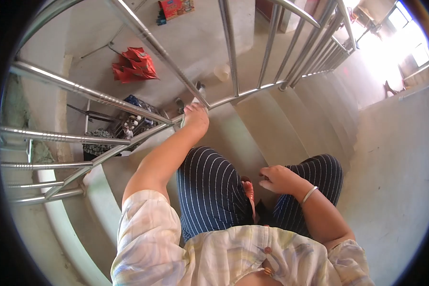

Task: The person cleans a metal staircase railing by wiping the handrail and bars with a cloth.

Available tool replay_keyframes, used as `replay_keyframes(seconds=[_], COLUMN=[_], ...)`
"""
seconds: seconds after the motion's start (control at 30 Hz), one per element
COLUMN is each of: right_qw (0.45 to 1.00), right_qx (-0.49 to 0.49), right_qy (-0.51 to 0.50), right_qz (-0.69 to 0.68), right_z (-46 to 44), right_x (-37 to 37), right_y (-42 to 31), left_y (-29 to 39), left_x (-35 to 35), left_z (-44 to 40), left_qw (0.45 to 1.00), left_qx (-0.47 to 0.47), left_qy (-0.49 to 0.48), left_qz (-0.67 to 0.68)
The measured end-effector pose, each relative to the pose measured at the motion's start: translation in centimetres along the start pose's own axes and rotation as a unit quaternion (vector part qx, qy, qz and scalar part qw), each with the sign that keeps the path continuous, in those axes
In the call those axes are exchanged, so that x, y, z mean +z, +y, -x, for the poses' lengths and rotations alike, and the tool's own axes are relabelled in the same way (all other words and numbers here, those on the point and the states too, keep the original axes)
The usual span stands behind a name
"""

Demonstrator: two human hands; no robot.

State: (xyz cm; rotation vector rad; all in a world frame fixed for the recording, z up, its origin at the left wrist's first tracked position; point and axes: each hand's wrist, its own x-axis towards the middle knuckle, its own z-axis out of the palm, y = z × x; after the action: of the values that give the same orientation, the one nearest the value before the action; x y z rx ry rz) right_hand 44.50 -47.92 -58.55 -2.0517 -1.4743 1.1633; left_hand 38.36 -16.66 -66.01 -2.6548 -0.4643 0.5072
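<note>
My left hand [195,117] is closed at the lower rail of the stair railing [243,92], by the foot of an upright bar. Pale edges of what looks like a thin cloth [182,122] show around its fingers, mostly hidden by the hand. Beside my right knee, my right hand [280,180] holds nothing; its fingers are loosely bent with the thumb apart. A light bangle [309,194] circles that wrist. My legs, in dark striped trousers [209,190], are bent on the stairs [240,136].
Past the railing, a red bag [134,66] lies on the lower floor near a pale tub [221,72]. A rack with small items [131,125] stands below on the left, and a red box [176,8] is farther off. A plain wall [391,167] borders the stairs on the right.
</note>
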Motion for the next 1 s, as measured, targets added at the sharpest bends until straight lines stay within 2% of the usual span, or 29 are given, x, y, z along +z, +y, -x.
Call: replay_keyframes(seconds=[0.07,0.13,0.2,0.23,0.3,0.33,0.4,0.43,0.5,0.53,0.57,0.6,0.73,0.77,0.8,0.93,1.0], right_qw=[1.000,1.000,0.999,0.999,0.999,0.999,0.999,0.999,0.998,0.998,0.996,0.996,0.996,0.996,0.996,0.996,0.996], right_qx=[-0.005,-0.011,-0.017,-0.023,-0.025,-0.028,-0.027,-0.029,-0.037,-0.044,-0.046,-0.041,-0.022,-0.011,-0.008,-0.011,-0.004], right_qy=[0.012,0.027,0.034,0.036,0.036,0.034,0.017,0.005,0.011,0.018,0.018,0.018,0.021,0.016,0.016,-0.005,-0.009], right_qz=[-0.012,-0.005,-0.005,0.003,-0.008,-0.018,-0.033,-0.042,-0.045,-0.050,-0.072,-0.076,-0.085,-0.082,-0.083,-0.085,-0.094], right_z=[0.9,1.3,1.8,1.9,1.8,1.7,1.7,1.6,1.7,1.8,2.2,2.4,3.0,3.2,3.3,3.7,3.7], right_x=[0.1,-0.2,-0.6,-0.8,-0.9,-0.8,-1.0,-1.2,-0.9,-0.9,-1.3,-1.6,-1.7,-1.6,-1.7,-1.3,-1.1], right_y=[-0.1,-0.4,-0.6,-0.5,-0.3,-0.3,-0.8,-0.9,-0.7,-0.6,-0.7,-0.8,-0.9,-1.0,-1.1,-1.2,-1.1], left_y=[0.9,0.6,0.9,1.2,2.4,3.3,4.6,4.5,3.7,3.3,3.1,3.0,4.1,4.3,4.4,5.8,6.8], left_x=[0.6,-1.7,-4.4,-5.9,-8.0,-7.9,-7.5,-6.8,-6.2,-6.3,-6.2,-6.1,-3.2,-1.7,-1.4,-0.8,0.4], left_z=[-0.8,-0.9,-1.2,-1.1,-0.9,-1.3,-2.9,-3.8,-5.5,-6.1,-6.5,-6.8,-7.7,-8.7,-9.2,-10.0,-10.9], left_qw=[0.993,0.991,0.961,0.961,0.935,0.934,0.954,0.954,0.979,0.978,0.994,0.949,0.963,0.981,0.968,0.973,0.979], left_qx=[-0.008,0.025,0.185,0.187,0.142,0.145,0.064,0.062,0.024,0.028,0.080,0.128,0.114,0.026,-0.064,-0.038,-0.018], left_qy=[-0.048,-0.061,-0.204,-0.204,-0.212,-0.216,0.040,0.038,0.150,0.151,-0.065,-0.279,-0.215,-0.189,-0.159,-0.120,-0.044], left_qz=[-0.106,-0.113,0.004,0.002,0.245,0.245,0.290,0.292,0.138,0.138,0.034,-0.074,-0.115,0.034,0.184,0.195,0.199])
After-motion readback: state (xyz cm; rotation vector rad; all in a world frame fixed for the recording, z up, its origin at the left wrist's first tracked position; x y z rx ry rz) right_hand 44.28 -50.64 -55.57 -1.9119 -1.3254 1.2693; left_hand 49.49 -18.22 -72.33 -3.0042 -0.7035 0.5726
